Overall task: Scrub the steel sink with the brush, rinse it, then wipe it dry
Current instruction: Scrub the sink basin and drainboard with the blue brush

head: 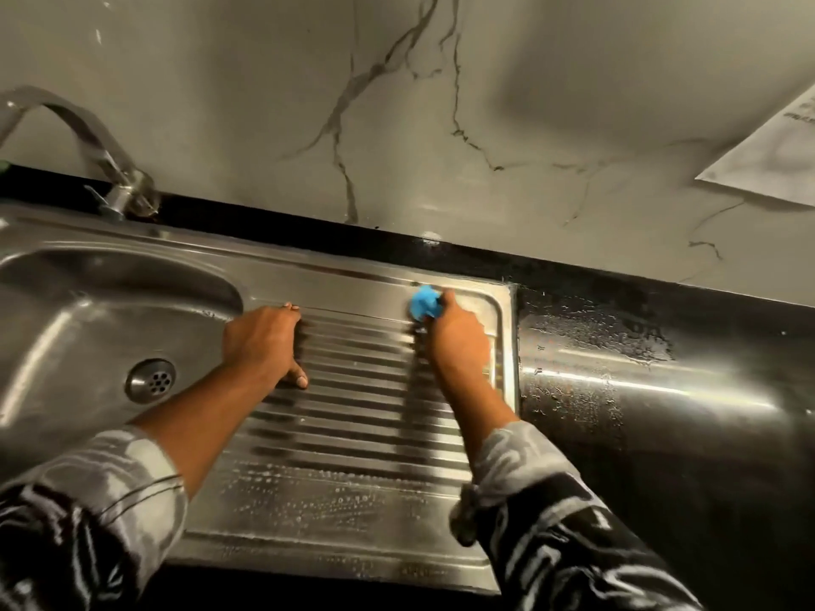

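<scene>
**Sleeves.** Your patterned sleeves (pixel 88 522) fill the lower left and lower right corners of the frame. Both are pushed up the forearm, probably to keep them out of the wet.

**Steel sink (pixel 308 266), drainboard (pixel 353 438).** The ribbed tray lies at centre frame. Pale droplets or suds (pixel 317 491) speckle its nearest ribs, so the scrubbing stage looks to be under way. Rinsing and drying are not yet done.

**Left hand (pixel 262 341).** It rests on the ribs just beside the basin edge, thumb spread out and fingers bent onto the metal. It holds nothing visible and seems to be a brace for your reach.

**Right hand (pixel 458 341).** Its fingers are wrapped round the blue brush (pixel 425 303), which it presses into the drainboard's far right corner, right of centre frame. The grip hides the bristles. That corner, where the raised rim would trap grime, is likely why you are reaching so far.

**Basin (pixel 88 310).** It sits at left of frame, with the round drain strainer (pixel 151 381) in its floor. No water is seen running.

**Bench (pixel 661 390).** The bench is dark and glossy, at right of frame beside the sink. It is beaded with water, so expect it to be slippery.

**Tap (pixel 101 143).** It curves up at the upper left, behind the basin, within reach for rinsing.

**Wall (pixel 441 103).** Pale stone with dark veins covers the top of the frame. A printed sheet (pixel 772 152) is at the upper right.
</scene>
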